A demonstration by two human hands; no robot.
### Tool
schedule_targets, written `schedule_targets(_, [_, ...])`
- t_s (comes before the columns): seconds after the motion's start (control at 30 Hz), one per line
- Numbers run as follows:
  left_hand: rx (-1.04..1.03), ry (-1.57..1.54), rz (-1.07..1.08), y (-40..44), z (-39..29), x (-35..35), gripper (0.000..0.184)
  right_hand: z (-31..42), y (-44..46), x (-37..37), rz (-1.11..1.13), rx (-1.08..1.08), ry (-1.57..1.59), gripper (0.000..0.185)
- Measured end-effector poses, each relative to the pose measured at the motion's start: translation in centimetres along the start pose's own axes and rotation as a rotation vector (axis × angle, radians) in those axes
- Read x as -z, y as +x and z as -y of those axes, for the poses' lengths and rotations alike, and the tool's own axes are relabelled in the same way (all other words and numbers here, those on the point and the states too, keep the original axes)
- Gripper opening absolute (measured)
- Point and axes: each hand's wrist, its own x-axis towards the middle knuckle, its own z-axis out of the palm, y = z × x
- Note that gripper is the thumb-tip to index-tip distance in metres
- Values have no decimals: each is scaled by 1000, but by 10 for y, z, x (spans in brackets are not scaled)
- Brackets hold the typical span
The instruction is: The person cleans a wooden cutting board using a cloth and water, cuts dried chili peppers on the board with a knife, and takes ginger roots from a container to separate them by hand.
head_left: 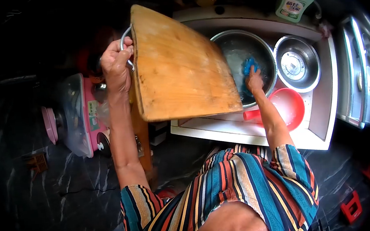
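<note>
Board (180,67) overhangs basin (264,52), probably to catch drips; your left hand (116,63) clenches its handle (122,38), your right hand (255,81) grasps blue cloth (248,66)

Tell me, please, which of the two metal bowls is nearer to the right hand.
The larger bowl, partly hidden by the board: the right hand is inside its rim, touching a blue thing. The smaller bowl lies clear of the hand.

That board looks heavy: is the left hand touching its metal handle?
Touching: the head view shows the left hand closed around the metal handle of the wooden cutting board.
</note>
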Motion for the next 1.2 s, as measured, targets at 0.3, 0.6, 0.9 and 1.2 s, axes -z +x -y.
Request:
schedule_targets(0.3, [63,69,-127,20,58,34,9,80,-17,224,432,18,1045,36])
schedule_targets(0.6, [171,225,-253,29,50,6,3,247,-41,373,37,619,1101,33])
schedule_targets(0.9, [160,-37,-186,35,87,30,14,105,-12,191,234,-25,834,27])
schedule_targets(1.2, [176,66,-141,35,86,39,8,-30,34,48,139,203,139,30])
